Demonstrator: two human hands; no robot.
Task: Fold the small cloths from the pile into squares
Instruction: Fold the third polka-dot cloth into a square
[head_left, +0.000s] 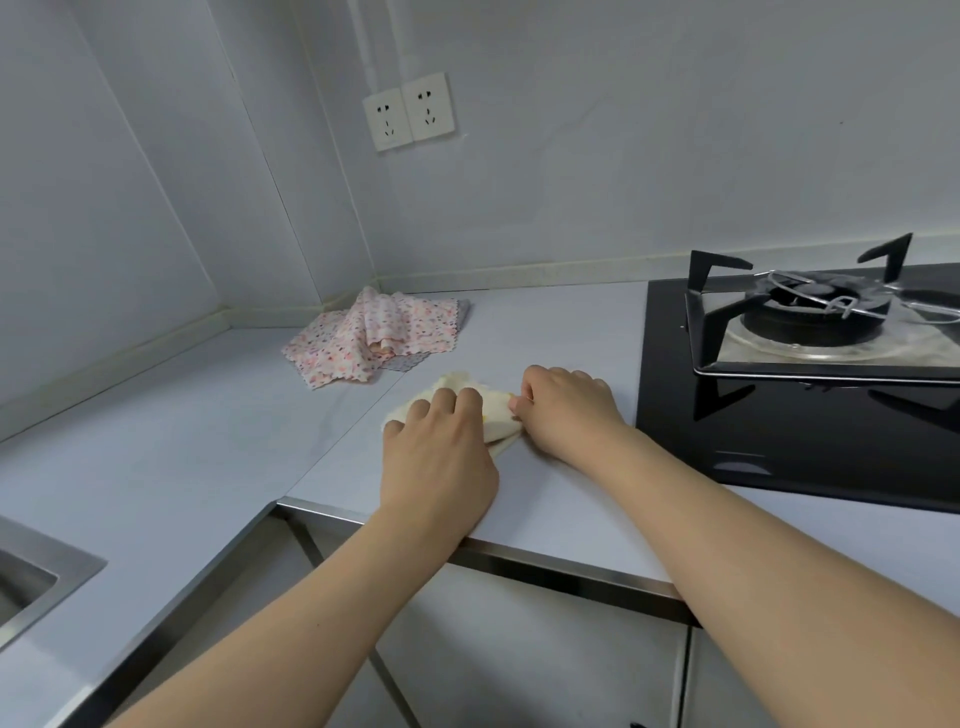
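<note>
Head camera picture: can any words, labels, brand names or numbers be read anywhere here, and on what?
None can be read.
Wall sockets: only plug holes, no lettering visible.
Gas stove: no brand or markings visible on its black glass.
Patterned cloths: small printed shapes, not letters.
Cream cloth under both hands: plain where it shows.

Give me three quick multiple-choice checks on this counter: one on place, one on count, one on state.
1. Where is the pile of flowered cloths?
A. in the counter's back corner
B. on the stove
C. in the sink

2. How many wall sockets?
A. one
B. two
C. four

3. What is the right hand doing?
A. hanging idle
B. pinching the cream cloth
C. turning a knob

Answers: 1 A, it lies by the wall corner; 2 B, two plates sit side by side; 3 B, its fingers grip the cloth's edge while the left hand presses down.
</note>
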